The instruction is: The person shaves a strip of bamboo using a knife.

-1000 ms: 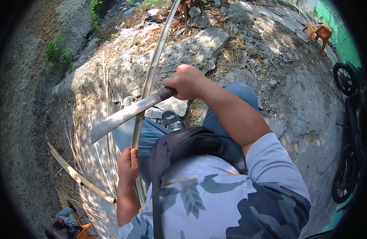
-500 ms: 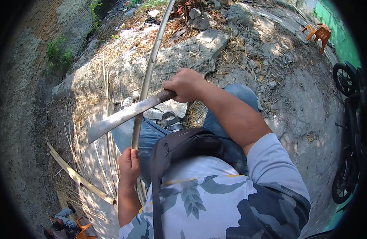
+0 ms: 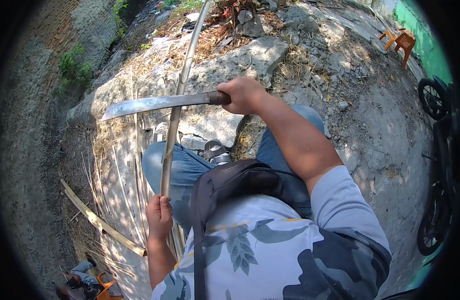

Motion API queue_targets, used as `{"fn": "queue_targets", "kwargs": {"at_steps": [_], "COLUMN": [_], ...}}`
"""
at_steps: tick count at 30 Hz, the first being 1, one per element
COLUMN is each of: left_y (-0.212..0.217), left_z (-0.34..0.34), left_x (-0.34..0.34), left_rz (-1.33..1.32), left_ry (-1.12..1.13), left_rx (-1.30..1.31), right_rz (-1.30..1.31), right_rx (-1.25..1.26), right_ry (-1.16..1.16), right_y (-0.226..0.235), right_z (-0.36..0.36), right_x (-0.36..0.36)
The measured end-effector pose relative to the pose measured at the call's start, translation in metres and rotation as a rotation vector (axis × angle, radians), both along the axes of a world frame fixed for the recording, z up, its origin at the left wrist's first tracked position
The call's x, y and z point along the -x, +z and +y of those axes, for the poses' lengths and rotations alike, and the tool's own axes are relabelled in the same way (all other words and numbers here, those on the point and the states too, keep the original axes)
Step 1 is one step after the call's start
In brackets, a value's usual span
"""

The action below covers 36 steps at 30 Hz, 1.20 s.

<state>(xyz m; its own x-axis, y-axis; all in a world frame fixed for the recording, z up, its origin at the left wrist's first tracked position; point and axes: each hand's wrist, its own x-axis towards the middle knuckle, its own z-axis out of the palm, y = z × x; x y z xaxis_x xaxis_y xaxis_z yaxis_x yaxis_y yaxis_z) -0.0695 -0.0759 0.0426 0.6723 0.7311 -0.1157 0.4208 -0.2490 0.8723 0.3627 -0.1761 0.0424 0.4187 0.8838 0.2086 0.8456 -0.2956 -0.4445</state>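
My right hand [image 3: 244,96] is closed round the dark brown handle of a machete [image 3: 157,104]. Its long metal blade points left and lies across a split bamboo strip [image 3: 173,127]. The strip runs lengthwise away from me, past the top of the picture, with a node just above the blade. My left hand [image 3: 160,216] grips the strip's near end between thumb and fingers, beside my left knee. Whether the blade's edge bites into the bamboo I cannot tell.
Several thin bamboo strips [image 3: 140,185] lie left of my legs, by a thicker bamboo piece [image 3: 102,225]. A concrete slab [image 3: 240,62] lies ahead, with rubble and litter. Orange chairs [image 3: 405,44] and a motorcycle [image 3: 436,165] stand right. Another person [image 3: 80,282] sits at lower left.
The machete has moved away from me along the strip, and its blade has turned nearly level. My left hand, still on the strip, has come slightly nearer to me.
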Motion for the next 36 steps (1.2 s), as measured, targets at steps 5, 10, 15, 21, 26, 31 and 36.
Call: {"fn": "queue_targets", "kwargs": {"at_steps": [5,10,15,21,26,31,36], "left_y": [0.003,0.006,0.004,-0.003,-0.004,-0.005,-0.013], "left_z": [0.0,0.009,0.015,0.002,0.005,-0.001,0.001], "left_x": [-0.018,0.006,0.01,-0.008,-0.008,0.019,0.018], "left_rz": [0.021,0.05,0.005,0.022,0.036,0.077,0.099], "left_ry": [-0.021,-0.01,0.047,0.045,-0.01,-0.005,0.052], "left_rx": [-0.059,-0.085,0.019,0.016,-0.087,-0.155,-0.085], "right_rz": [-0.261,-0.121,-0.004,-0.089,-0.314,-0.007,0.057], "right_rx": [-0.141,0.021,-0.017,0.01,-0.124,-0.099,0.026], "right_ry": [0.376,0.029,-0.083,0.156,0.368,-0.074,-0.048], "right_y": [-0.008,-0.004,-0.017,-0.001,-0.004,-0.016,-0.004], "right_z": [0.007,-0.001,-0.003,-0.001,0.007,-0.006,-0.008], "right_x": [0.022,-0.017,-0.026,0.008,0.022,-0.036,-0.01]}}
